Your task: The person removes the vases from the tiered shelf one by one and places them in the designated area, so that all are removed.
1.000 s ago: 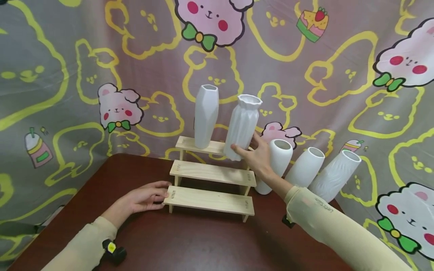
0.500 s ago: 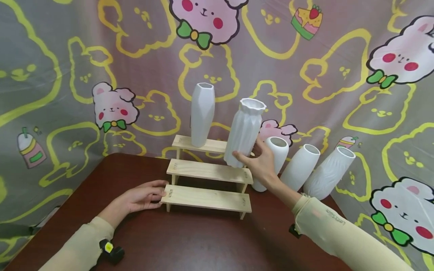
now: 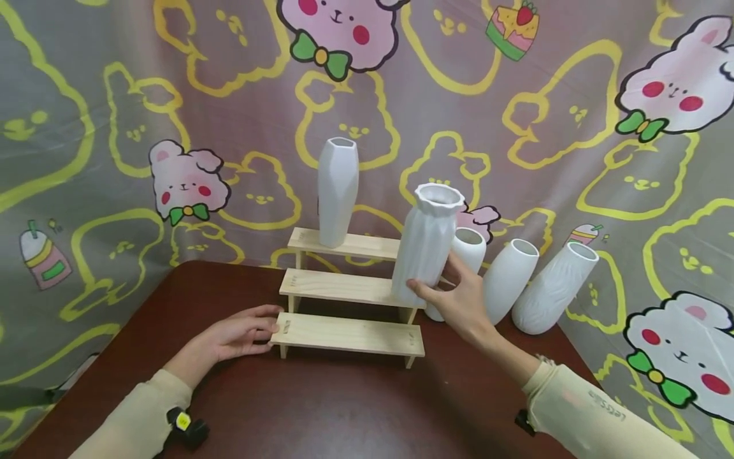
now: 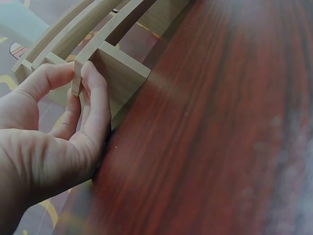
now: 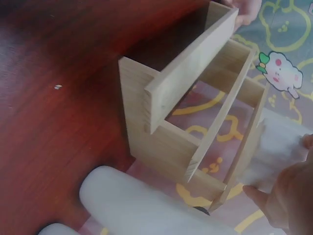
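My right hand point(image 3: 461, 303) grips a white fluted vase point(image 3: 427, 245) with a scalloped rim, low on its body. The vase leans slightly and its base is over the right end of the middle step; I cannot tell whether it touches the wood. A pale three-step wooden display stand point(image 3: 338, 287) stands on the table. At its bottom step's left end, my left hand point(image 3: 243, 333) pinches the board; in the left wrist view, thumb and fingers point(image 4: 98, 93) close on the edge. A white faceted vase point(image 3: 338, 191) stands upright on the top step, left of centre.
Right of the stand are three more white vases: a smooth one point(image 3: 470, 245) partly hidden behind my right hand, another smooth one point(image 3: 510, 280), and a wavy-textured one point(image 3: 553, 290). A patterned curtain point(image 3: 241, 95) hangs behind the dark red-brown table point(image 3: 321, 408).
My right hand has brought the fluted vase down and slightly right, from in front of the top step to the middle step's right end. The left hand stays at the bottom step.
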Tool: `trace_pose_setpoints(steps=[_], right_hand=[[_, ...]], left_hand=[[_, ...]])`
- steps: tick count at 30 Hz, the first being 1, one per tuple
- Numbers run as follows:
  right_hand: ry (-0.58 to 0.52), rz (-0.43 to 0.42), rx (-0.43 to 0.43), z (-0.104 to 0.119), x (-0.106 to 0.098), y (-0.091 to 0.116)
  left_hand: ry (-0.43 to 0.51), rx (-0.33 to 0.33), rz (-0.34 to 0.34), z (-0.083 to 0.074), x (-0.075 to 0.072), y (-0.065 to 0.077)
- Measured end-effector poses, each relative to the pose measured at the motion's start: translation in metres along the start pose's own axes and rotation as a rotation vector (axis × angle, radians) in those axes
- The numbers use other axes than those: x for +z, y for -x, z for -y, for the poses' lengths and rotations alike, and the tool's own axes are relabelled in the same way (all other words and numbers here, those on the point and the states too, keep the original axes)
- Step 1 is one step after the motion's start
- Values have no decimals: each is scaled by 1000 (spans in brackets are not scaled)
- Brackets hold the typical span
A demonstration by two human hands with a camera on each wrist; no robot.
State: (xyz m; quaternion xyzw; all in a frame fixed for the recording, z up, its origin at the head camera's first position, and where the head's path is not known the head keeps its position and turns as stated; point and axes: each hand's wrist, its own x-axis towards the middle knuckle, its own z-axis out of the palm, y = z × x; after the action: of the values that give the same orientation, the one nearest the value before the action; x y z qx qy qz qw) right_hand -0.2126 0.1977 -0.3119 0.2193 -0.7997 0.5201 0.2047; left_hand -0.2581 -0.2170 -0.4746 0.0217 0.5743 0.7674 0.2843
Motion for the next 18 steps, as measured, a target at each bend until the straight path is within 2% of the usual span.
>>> trace_pose_setpoints(steps=[3, 8, 12, 15, 18], right_hand=[[24, -7, -6, -1, -5, 10], [19, -12, 4, -27, -13, 27], [94, -49, 7, -49, -24, 45], [168, -93, 14, -60, -31, 57], [197, -129, 28, -70, -36, 68]], left_hand=[[7, 3, 3, 1, 0, 0], [16, 0, 0, 3, -1, 0], [21, 3, 10, 2, 1, -2], [19, 4, -2, 2, 1, -2], [-1, 3, -18, 1, 1, 0]])
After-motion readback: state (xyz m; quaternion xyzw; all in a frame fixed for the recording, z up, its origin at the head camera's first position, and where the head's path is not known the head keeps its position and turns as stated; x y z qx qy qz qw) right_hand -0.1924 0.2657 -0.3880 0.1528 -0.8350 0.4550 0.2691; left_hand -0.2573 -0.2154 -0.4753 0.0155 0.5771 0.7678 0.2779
